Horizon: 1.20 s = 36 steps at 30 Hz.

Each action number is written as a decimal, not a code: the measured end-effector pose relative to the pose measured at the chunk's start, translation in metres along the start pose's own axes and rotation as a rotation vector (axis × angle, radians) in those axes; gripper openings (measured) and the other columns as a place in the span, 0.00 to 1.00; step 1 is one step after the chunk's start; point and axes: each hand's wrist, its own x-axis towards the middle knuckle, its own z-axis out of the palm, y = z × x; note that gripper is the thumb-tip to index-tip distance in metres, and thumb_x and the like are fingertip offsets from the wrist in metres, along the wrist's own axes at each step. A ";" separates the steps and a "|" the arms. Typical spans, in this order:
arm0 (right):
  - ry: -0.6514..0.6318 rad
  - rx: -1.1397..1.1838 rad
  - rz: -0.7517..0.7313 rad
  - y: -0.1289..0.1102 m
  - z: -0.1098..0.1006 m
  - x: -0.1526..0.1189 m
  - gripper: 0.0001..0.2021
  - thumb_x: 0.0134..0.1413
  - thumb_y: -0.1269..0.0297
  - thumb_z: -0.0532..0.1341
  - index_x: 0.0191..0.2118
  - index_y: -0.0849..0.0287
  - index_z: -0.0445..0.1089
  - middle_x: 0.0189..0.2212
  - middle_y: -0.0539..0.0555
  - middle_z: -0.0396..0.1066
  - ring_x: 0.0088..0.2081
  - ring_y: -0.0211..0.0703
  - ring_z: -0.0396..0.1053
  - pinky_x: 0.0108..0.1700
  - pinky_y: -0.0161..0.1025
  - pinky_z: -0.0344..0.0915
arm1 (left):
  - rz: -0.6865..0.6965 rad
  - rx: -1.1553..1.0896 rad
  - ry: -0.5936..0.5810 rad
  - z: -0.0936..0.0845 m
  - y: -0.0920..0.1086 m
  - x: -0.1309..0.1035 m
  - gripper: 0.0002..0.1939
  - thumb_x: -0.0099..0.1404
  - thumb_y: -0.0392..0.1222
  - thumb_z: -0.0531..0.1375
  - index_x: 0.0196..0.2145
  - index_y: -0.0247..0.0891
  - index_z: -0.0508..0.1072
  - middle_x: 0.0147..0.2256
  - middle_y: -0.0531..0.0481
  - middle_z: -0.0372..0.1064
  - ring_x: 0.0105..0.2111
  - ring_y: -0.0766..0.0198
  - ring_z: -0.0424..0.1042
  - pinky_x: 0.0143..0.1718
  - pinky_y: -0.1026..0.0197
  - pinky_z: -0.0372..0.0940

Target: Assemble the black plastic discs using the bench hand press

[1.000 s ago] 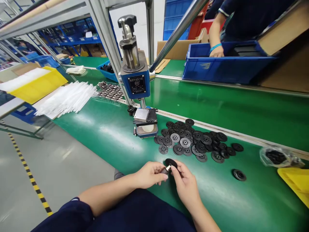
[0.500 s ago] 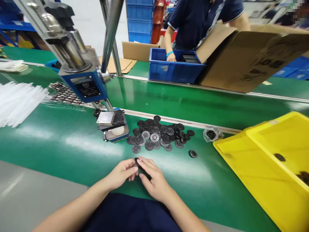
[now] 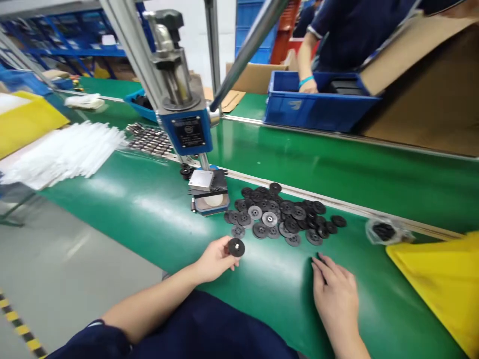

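The left hand (image 3: 215,260) pinches a round black disc (image 3: 241,250) at its left side between thumb and fingers, over the green desk (image 3: 149,219) and just nearer than a heap of similar discs (image 3: 291,224); its flat face is dark, with a small white tip (image 3: 237,246) at the centre. The right hand (image 3: 337,289) is well apart, its fingers close together beside a dark sliver (image 3: 312,260), and whether they grip it I cannot tell. The blue press (image 3: 205,133) carries a black nameplate (image 3: 188,132), its pale lettering too blurred to read.

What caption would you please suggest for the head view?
Left hand holding a black disc near a disc pile and press.
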 end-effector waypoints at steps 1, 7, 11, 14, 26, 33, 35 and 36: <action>-0.012 0.069 -0.061 -0.013 0.005 -0.002 0.16 0.64 0.59 0.53 0.41 0.62 0.75 0.45 0.62 0.73 0.43 0.54 0.67 0.48 0.55 0.65 | 0.007 -0.005 0.006 -0.001 0.000 0.000 0.16 0.58 0.47 0.65 0.38 0.34 0.67 0.27 0.51 0.67 0.27 0.65 0.70 0.26 0.63 0.66; -0.148 0.350 -0.185 -0.088 0.024 0.000 0.15 0.64 0.63 0.55 0.54 0.59 0.66 0.52 0.61 0.68 0.51 0.52 0.65 0.52 0.52 0.65 | 0.014 -0.031 0.026 -0.002 0.000 -0.003 0.16 0.57 0.45 0.66 0.38 0.34 0.68 0.30 0.50 0.68 0.28 0.66 0.70 0.27 0.63 0.66; -0.148 0.318 -0.114 -0.091 0.023 -0.001 0.19 0.63 0.59 0.57 0.57 0.58 0.63 0.51 0.62 0.67 0.52 0.54 0.64 0.52 0.54 0.63 | 0.025 -0.006 0.028 -0.003 -0.002 -0.005 0.15 0.58 0.45 0.65 0.38 0.32 0.71 0.31 0.47 0.70 0.28 0.65 0.70 0.28 0.62 0.67; -0.144 0.235 -0.012 -0.085 0.018 -0.006 0.25 0.61 0.52 0.58 0.59 0.59 0.60 0.49 0.62 0.67 0.49 0.56 0.63 0.50 0.55 0.62 | 0.029 0.013 0.022 -0.003 -0.002 -0.005 0.14 0.58 0.46 0.65 0.36 0.32 0.73 0.29 0.48 0.70 0.29 0.64 0.70 0.29 0.62 0.67; -0.338 0.164 -0.062 -0.077 0.007 0.004 0.25 0.61 0.49 0.57 0.60 0.56 0.62 0.47 0.60 0.65 0.47 0.53 0.63 0.48 0.51 0.62 | 0.069 0.103 -0.007 -0.001 -0.003 -0.009 0.12 0.62 0.41 0.62 0.41 0.32 0.73 0.30 0.46 0.72 0.31 0.63 0.72 0.31 0.61 0.69; -0.191 0.096 0.072 -0.089 0.015 0.000 0.26 0.58 0.40 0.56 0.48 0.60 0.67 0.41 0.62 0.69 0.44 0.56 0.64 0.45 0.51 0.59 | 0.079 0.099 0.000 -0.001 -0.007 -0.011 0.10 0.60 0.38 0.63 0.40 0.33 0.73 0.31 0.47 0.72 0.30 0.63 0.72 0.31 0.62 0.68; -0.222 0.127 0.030 -0.091 0.015 0.000 0.22 0.61 0.45 0.55 0.48 0.59 0.67 0.43 0.60 0.68 0.44 0.54 0.64 0.44 0.49 0.59 | 0.071 0.082 -0.014 -0.001 -0.007 -0.011 0.11 0.60 0.39 0.62 0.41 0.33 0.73 0.31 0.47 0.72 0.31 0.63 0.72 0.31 0.62 0.69; -0.234 0.139 0.012 -0.092 0.015 0.000 0.22 0.62 0.47 0.55 0.51 0.58 0.66 0.44 0.60 0.68 0.45 0.53 0.64 0.44 0.49 0.59 | 0.066 0.079 -0.018 -0.001 -0.006 -0.011 0.12 0.60 0.40 0.62 0.41 0.33 0.73 0.31 0.47 0.72 0.31 0.63 0.72 0.31 0.61 0.69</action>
